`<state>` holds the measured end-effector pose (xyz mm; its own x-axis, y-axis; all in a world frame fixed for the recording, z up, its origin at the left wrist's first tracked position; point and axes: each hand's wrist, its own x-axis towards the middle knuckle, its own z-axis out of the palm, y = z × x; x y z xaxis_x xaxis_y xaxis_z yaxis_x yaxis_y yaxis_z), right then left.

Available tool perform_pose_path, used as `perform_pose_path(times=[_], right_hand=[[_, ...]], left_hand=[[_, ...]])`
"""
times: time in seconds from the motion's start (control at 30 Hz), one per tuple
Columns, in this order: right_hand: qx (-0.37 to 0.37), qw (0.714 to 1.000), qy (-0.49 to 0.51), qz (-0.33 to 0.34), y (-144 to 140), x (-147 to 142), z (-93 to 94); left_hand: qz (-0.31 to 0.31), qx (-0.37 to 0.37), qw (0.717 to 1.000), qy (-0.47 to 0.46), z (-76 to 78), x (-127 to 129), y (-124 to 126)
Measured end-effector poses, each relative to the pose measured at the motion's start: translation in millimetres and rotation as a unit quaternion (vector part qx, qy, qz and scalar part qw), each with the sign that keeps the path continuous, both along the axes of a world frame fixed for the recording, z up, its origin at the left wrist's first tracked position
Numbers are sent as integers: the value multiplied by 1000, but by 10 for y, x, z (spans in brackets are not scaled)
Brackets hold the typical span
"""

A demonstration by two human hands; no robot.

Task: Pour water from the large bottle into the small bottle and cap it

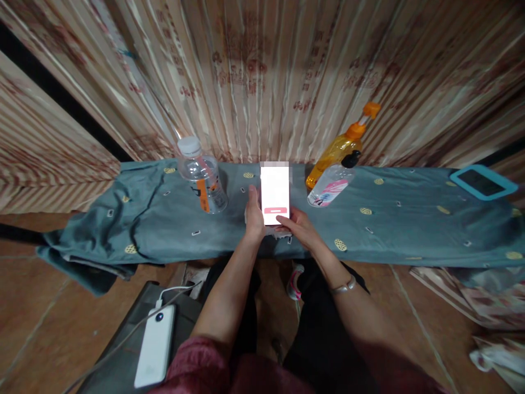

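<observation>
A phone (275,192) with a bright white screen is held upright over a bench covered in a grey-green cloth (389,230). My left hand (254,215) grips the phone's left edge. My right hand (297,225) is under its lower right corner, thumb on the bottom of the screen near a pink bar. A clear water bottle (202,181) with an orange label stands to the left of the phone. To the right stand an orange liquid bottle (340,148) with a flip cap and a clear bottle (330,186) with a black cap and pink label.
A blue-cased tablet (483,182) lies at the bench's far right. A white power bank (156,346) with a cable rests on a dark seat at lower left. Striped curtains (262,71) hang behind the bench. The floor is brown tile, with fabric piled at lower right.
</observation>
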<state>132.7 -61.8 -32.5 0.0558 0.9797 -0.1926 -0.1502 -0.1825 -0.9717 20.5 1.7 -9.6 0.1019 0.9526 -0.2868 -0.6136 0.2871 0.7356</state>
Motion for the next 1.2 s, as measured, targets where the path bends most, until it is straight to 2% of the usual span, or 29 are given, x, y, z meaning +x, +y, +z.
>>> perform_pose_path(times=[0.1, 0.27, 0.43, 0.8, 1.03, 1.2], right_hand=[[5, 1000, 3, -22, 19, 34, 13], [8, 998, 10, -54, 55, 51, -8], [1, 998, 26, -62, 29, -3, 11], [-12, 996, 25, -79, -16, 10, 26], [-10, 997, 10, -76, -34, 11, 53], [6, 998, 3, -67, -22, 2, 6]], left_hand=[[-15, 25, 999, 19, 22, 7, -14], [-44, 8, 999, -7, 89, 37, -42], [-34, -5, 999, -14, 128, 95, -77], [-31, 3, 999, 23, 18, 121, -105], [-36, 15, 999, 20, 21, 118, -124], [-25, 12, 999, 19, 29, 117, -111]])
